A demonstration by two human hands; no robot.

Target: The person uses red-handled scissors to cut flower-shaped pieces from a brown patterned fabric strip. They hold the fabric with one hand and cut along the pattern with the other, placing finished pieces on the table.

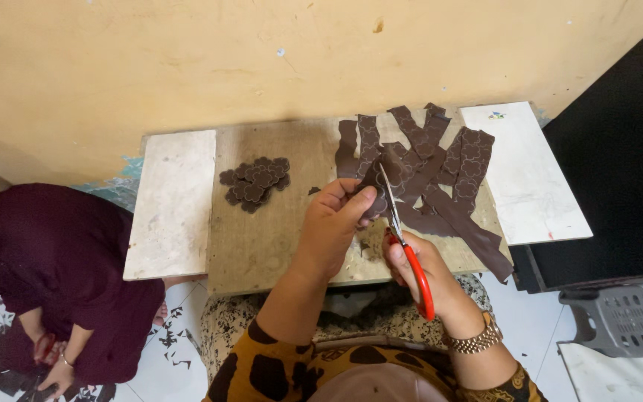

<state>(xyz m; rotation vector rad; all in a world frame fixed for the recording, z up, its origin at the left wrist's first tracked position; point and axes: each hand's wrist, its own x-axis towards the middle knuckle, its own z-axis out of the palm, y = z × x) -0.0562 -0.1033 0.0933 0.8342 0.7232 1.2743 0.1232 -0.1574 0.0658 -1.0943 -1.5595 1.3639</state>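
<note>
Across the wooden surface (pixel 262 238), flanked by a pale slab (pixel 173 201) on the left and a white board (pixel 522 171) on the right, a loose heap of dark brown strips (pixel 440 186) fans out at the far right, their long axes running mostly away from the person. A second person in a dark maroon top (pixel 61 275) sits on the floor to the left, well apart. Near the middle, the left hand (pixel 333 223) has its fingers clenched on a brown scalloped piece (pixel 375 186), held just above the surface. The right hand (pixel 426 272), nearer the body, grips red-handled scissors (pixel 403 238), blades parted and pointing away, touching the piece's right edge. A small pile of cut brown shapes (pixel 256 182) lies left of the hands, clear of the blades.
</note>
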